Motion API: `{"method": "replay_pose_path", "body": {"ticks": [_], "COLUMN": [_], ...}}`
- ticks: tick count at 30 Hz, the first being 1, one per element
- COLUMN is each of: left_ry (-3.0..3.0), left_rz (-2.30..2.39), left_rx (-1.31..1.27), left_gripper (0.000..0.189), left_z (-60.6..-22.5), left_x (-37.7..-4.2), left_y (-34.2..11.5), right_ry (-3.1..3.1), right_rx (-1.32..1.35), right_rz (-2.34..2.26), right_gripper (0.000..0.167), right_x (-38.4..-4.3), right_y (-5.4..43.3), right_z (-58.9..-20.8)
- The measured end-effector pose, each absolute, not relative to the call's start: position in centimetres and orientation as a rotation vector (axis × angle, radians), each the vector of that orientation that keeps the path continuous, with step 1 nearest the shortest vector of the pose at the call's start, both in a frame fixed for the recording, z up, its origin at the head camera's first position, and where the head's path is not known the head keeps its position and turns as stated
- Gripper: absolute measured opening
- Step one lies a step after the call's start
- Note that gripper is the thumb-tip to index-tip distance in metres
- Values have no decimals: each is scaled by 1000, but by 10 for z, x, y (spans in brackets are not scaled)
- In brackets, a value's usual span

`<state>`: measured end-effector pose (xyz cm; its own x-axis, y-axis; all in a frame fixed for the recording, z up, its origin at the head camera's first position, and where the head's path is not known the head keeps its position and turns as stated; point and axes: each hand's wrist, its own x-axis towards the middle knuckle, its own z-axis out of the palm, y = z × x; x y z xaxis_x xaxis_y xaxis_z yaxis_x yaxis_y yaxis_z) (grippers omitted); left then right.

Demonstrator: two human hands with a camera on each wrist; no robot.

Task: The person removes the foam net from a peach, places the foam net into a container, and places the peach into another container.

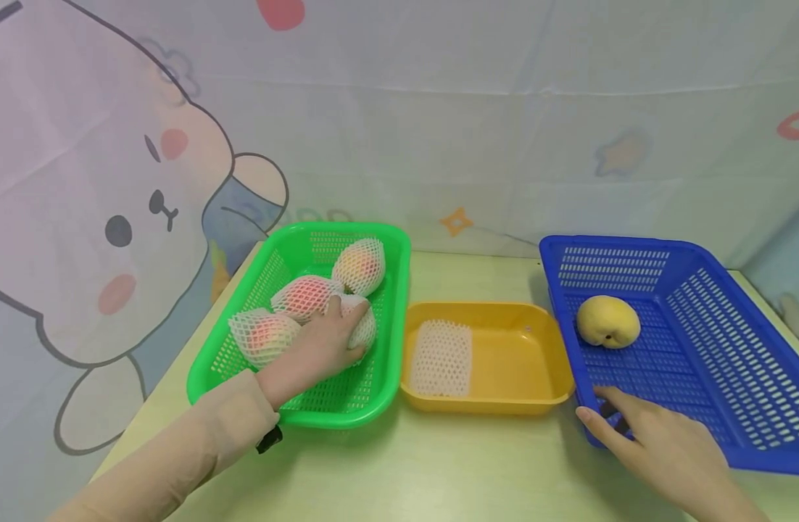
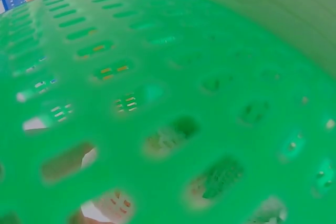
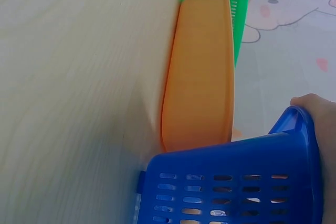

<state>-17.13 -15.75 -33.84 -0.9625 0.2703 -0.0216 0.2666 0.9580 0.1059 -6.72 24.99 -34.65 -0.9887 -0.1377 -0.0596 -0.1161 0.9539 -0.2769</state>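
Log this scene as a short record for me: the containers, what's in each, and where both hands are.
Green basket: four netted fruits
Yellow tray: one loose foam net, left end
Blue basket: one bare yellow fruit
Left hand: in the green basket, gripping one netted fruit
Right hand: at the blue basket's near-left rim; grip unclear

Pale wood-grain table (image 1: 471,464), green basket (image 1: 404,304) at left, yellow tray (image 1: 507,362) between, blue basket (image 1: 732,333) at right

Backdrop (image 1: 439,152): pale printed cloth | cartoon animal (image 1: 80,232): left | tabletop (image 1: 399,471): wood-grain
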Motion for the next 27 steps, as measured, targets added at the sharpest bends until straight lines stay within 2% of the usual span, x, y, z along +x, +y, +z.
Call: {"method": "replay_pose_path", "body": {"ticks": [4,27], "left_ry": [3068,3026], "left_rz": [171,140], "left_rx": [439,462], "left_gripper": [65,71], "left_z": [-340,-341], "left_x": [-172,-174], "left_y": [-159,-159], "right_ry": [3031,3002], "right_rx": [-196,-164], "right_rz": [-413,-414], "right_gripper": [64,67], "right_x": [-68,-68], "right_y": [249,250], "right_z": [-346,-345]}}
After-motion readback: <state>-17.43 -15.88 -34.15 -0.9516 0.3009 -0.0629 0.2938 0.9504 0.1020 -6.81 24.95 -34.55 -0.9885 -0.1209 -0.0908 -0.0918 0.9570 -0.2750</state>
